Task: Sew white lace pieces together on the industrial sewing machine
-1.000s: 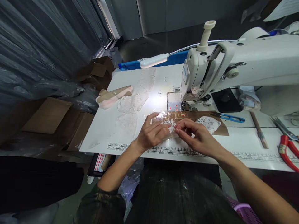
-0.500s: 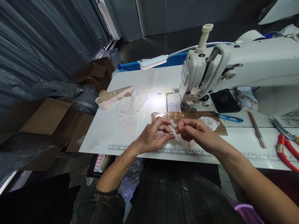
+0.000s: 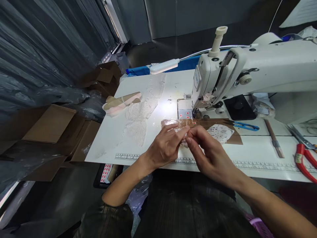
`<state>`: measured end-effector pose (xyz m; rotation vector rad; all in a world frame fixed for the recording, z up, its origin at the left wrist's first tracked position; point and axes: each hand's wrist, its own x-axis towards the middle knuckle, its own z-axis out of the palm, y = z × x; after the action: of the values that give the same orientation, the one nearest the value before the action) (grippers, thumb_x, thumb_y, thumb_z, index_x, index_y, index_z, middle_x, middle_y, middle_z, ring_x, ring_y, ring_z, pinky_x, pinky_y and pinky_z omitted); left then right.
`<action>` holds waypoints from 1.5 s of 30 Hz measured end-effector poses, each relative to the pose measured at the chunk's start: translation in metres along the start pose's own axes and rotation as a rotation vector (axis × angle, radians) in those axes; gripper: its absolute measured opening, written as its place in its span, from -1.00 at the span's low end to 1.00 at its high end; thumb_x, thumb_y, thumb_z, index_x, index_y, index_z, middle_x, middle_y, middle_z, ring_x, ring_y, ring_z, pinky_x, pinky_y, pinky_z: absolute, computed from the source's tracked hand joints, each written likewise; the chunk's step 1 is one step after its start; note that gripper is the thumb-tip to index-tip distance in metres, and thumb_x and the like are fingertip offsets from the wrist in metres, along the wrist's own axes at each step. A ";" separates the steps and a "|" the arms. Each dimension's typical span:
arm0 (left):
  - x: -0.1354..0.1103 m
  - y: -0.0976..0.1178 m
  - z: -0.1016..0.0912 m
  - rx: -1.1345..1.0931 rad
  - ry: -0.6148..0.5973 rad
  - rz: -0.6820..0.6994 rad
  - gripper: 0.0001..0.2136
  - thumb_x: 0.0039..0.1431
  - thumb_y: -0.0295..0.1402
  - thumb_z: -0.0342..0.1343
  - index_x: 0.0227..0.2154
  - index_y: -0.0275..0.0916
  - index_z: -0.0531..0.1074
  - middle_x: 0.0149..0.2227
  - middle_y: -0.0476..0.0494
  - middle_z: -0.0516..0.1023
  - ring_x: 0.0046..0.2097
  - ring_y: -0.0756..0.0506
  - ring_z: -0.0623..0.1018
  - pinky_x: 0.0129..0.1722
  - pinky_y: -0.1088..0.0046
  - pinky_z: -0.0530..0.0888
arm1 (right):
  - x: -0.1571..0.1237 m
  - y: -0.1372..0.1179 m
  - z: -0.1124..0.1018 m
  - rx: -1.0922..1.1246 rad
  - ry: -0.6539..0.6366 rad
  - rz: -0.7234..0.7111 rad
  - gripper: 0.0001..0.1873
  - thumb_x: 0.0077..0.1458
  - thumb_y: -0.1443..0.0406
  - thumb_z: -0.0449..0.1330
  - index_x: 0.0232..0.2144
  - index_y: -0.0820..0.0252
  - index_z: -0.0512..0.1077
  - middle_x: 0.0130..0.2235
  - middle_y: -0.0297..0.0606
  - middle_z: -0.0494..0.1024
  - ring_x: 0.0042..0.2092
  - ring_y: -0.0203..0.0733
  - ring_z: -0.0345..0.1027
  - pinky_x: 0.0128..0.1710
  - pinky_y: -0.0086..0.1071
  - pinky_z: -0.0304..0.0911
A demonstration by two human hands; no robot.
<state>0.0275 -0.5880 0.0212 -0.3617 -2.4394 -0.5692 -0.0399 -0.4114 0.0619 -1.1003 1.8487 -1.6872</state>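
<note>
My left hand [image 3: 164, 145] bends over a piece of white lace [image 3: 184, 144], its fingers closed on it; most of the lace is hidden beneath them. My right hand [image 3: 210, 152] pinches thumb against forefinger, right at the left fingertips. Whatever is in that pinch is too small to make out. Both hands are above the front edge of a brown cardboard strip [image 3: 235, 138]. A wider part of white lace [image 3: 220, 133] lies on the strip beyond the right hand; whether it joins the held piece is hidden.
A white sewing machine [image 3: 223, 72] stands behind the hands, needle area close to them. Blue snips [image 3: 246, 126], a wooden-handled brush [image 3: 273, 138] and red-handled scissors [image 3: 300, 158] lie at right. Lace pieces [image 3: 141, 110] and a tied fabric roll [image 3: 121, 103] lie at left.
The hands have drawn together, and the left has turned more palm-down over the lace. More of the lace shows on the cardboard at right.
</note>
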 end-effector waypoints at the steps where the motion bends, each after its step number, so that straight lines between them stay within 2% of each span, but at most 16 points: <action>1: -0.001 -0.002 -0.001 0.055 0.014 0.013 -0.60 0.24 -0.57 -0.02 0.12 -0.26 0.18 -0.25 -0.12 0.58 -0.19 -0.08 0.60 0.08 0.14 0.44 | -0.013 -0.009 -0.004 0.018 -0.003 -0.027 -0.93 0.25 0.28 0.05 -0.32 0.07 0.29 -0.45 -0.38 0.27 -0.46 -0.31 0.12 -0.46 -0.41 0.14; 3: -0.001 -0.006 -0.005 0.050 0.016 -0.092 -0.62 0.24 -0.53 0.00 0.12 -0.26 0.18 -0.30 -0.10 0.58 -0.22 -0.07 0.60 0.04 0.17 0.47 | -0.035 -0.023 -0.016 0.148 -0.142 0.054 -0.87 0.27 0.20 0.02 -0.33 0.02 0.31 -0.48 -0.35 0.34 -0.50 -0.30 0.19 -0.57 -0.44 0.10; 5: -0.001 -0.008 -0.011 -0.105 0.001 -0.304 -0.58 0.22 -0.45 0.09 0.11 -0.27 0.17 -0.34 -0.07 0.57 -0.26 -0.06 0.60 -0.06 0.26 0.52 | -0.041 -0.023 -0.031 0.189 -0.549 0.017 -0.71 0.25 0.06 0.02 -0.40 0.03 0.40 -0.55 -0.38 0.38 -0.55 -0.32 0.23 -0.57 -0.46 0.15; 6: 0.000 -0.007 -0.015 -0.221 -0.017 -0.423 -0.54 0.19 -0.40 0.15 0.11 -0.26 0.17 -0.35 -0.06 0.57 -0.26 -0.06 0.60 -0.10 0.30 0.53 | -0.036 -0.018 -0.037 0.104 -0.666 0.023 -0.70 0.18 0.00 0.10 -0.37 0.04 0.44 -0.53 -0.38 0.41 -0.53 -0.31 0.29 -0.54 -0.46 0.20; 7: 0.002 -0.007 -0.018 -0.346 -0.039 -0.536 -0.49 0.14 -0.35 0.21 0.11 -0.26 0.16 -0.36 -0.05 0.56 -0.26 -0.06 0.60 -0.14 0.34 0.53 | -0.027 -0.010 -0.041 -0.035 -0.649 0.056 -0.68 0.07 -0.02 0.21 -0.29 0.05 0.46 -0.45 -0.35 0.47 -0.46 -0.27 0.35 -0.49 -0.44 0.25; 9: 0.006 -0.005 -0.021 -0.569 -0.078 -0.701 -0.44 0.08 -0.30 0.26 0.10 -0.24 0.17 -0.34 -0.05 0.56 -0.27 -0.06 0.59 -0.19 0.38 0.53 | -0.001 0.008 -0.043 -0.265 -0.419 0.049 -0.54 -0.01 -0.01 0.29 -0.11 0.04 0.43 -0.23 -0.24 0.51 -0.26 -0.18 0.40 -0.31 -0.35 0.33; 12: 0.012 -0.003 -0.021 -0.740 -0.083 -0.833 -0.41 0.03 -0.30 0.30 0.08 -0.25 0.19 -0.29 -0.07 0.53 -0.27 -0.04 0.58 -0.23 0.42 0.50 | 0.031 0.032 -0.032 -0.270 -0.235 0.006 -0.36 -0.04 0.01 0.31 0.06 0.06 0.33 0.01 -0.12 0.43 -0.10 -0.09 0.37 -0.16 -0.23 0.35; 14: 0.014 -0.003 -0.019 -0.792 -0.074 -0.861 -0.41 0.01 -0.33 0.32 0.08 -0.25 0.20 -0.29 -0.06 0.51 -0.31 -0.01 0.56 -0.26 0.45 0.48 | 0.040 0.043 -0.020 -0.158 -0.234 0.077 -0.41 -0.01 0.01 0.29 0.03 0.10 0.36 -0.01 -0.12 0.46 -0.09 -0.08 0.38 -0.13 -0.20 0.34; 16: 0.014 -0.005 -0.017 -0.853 -0.080 -0.876 -0.42 0.01 -0.35 0.31 0.07 -0.26 0.20 -0.30 -0.06 0.52 -0.32 0.00 0.55 -0.26 0.46 0.47 | 0.043 0.053 -0.009 0.012 -0.249 0.185 -0.53 0.02 0.01 0.26 -0.10 0.17 0.44 -0.16 -0.15 0.53 -0.14 -0.10 0.40 -0.16 -0.19 0.35; 20: 0.011 -0.012 -0.016 -0.963 -0.134 -0.914 -0.47 0.05 -0.40 0.27 0.07 -0.31 0.20 -0.28 -0.12 0.55 -0.27 -0.01 0.55 -0.24 0.46 0.45 | 0.043 0.065 -0.002 0.210 -0.165 0.293 -0.62 -0.02 0.03 0.29 -0.31 0.22 0.46 -0.38 -0.26 0.51 -0.32 -0.21 0.40 -0.30 -0.28 0.35; 24: 0.010 -0.017 -0.017 -0.977 -0.158 -0.922 -0.52 0.08 -0.41 0.24 0.05 -0.32 0.24 -0.26 -0.14 0.55 -0.27 0.01 0.54 -0.24 0.46 0.44 | 0.042 0.066 -0.007 0.131 -0.126 0.229 -0.69 0.08 0.09 0.22 -0.23 0.19 0.42 -0.30 -0.23 0.51 -0.31 -0.22 0.39 -0.30 -0.29 0.34; 29: 0.011 -0.019 -0.015 -0.951 -0.150 -0.951 -0.52 0.06 -0.42 0.25 0.04 -0.34 0.25 -0.32 -0.08 0.53 -0.29 0.03 0.52 -0.23 0.46 0.42 | 0.034 0.063 -0.011 -0.250 -0.187 -0.016 -0.57 0.10 0.17 0.21 0.00 0.13 0.25 -0.10 -0.15 0.44 -0.31 -0.24 0.33 -0.27 -0.27 0.32; 32: 0.011 -0.020 -0.014 -0.951 -0.156 -0.948 -0.52 0.06 -0.41 0.25 0.04 -0.34 0.26 -0.35 -0.05 0.52 -0.30 0.04 0.51 -0.23 0.45 0.42 | 0.031 0.066 -0.009 -0.385 -0.227 -0.119 -0.49 0.08 0.20 0.22 0.06 0.12 0.19 -0.11 -0.14 0.41 -0.27 -0.20 0.33 -0.27 -0.29 0.30; 36: 0.011 -0.020 -0.013 -0.955 -0.162 -0.944 -0.52 0.06 -0.39 0.25 0.03 -0.33 0.26 -0.36 -0.04 0.52 -0.31 0.03 0.51 -0.23 0.44 0.42 | 0.030 0.069 -0.005 -0.432 -0.223 -0.169 -0.55 0.10 0.25 0.18 0.03 0.11 0.18 -0.15 -0.15 0.41 -0.28 -0.18 0.33 -0.29 -0.29 0.29; 40: 0.010 -0.018 -0.013 -0.940 -0.162 -0.957 -0.53 0.07 -0.39 0.25 0.03 -0.33 0.27 -0.35 -0.05 0.53 -0.31 0.02 0.53 -0.22 0.43 0.44 | 0.030 0.068 -0.005 -0.384 -0.209 -0.118 -0.60 0.11 0.24 0.17 0.00 0.11 0.21 -0.18 -0.18 0.43 -0.27 -0.18 0.33 -0.26 -0.27 0.30; 45: 0.009 -0.018 -0.011 -0.936 -0.165 -0.906 -0.55 0.08 -0.37 0.23 0.02 -0.32 0.28 -0.35 -0.06 0.52 -0.30 0.01 0.53 -0.25 0.45 0.45 | 0.033 0.077 -0.003 -0.064 -0.174 0.124 -0.62 0.16 0.11 0.14 -0.03 0.13 0.30 -0.17 -0.17 0.49 -0.26 -0.17 0.38 -0.25 -0.25 0.35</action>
<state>0.0187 -0.6076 0.0290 0.4101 -2.2225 -2.1307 -0.0833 -0.4378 -0.0046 -1.0966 1.8309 -1.4258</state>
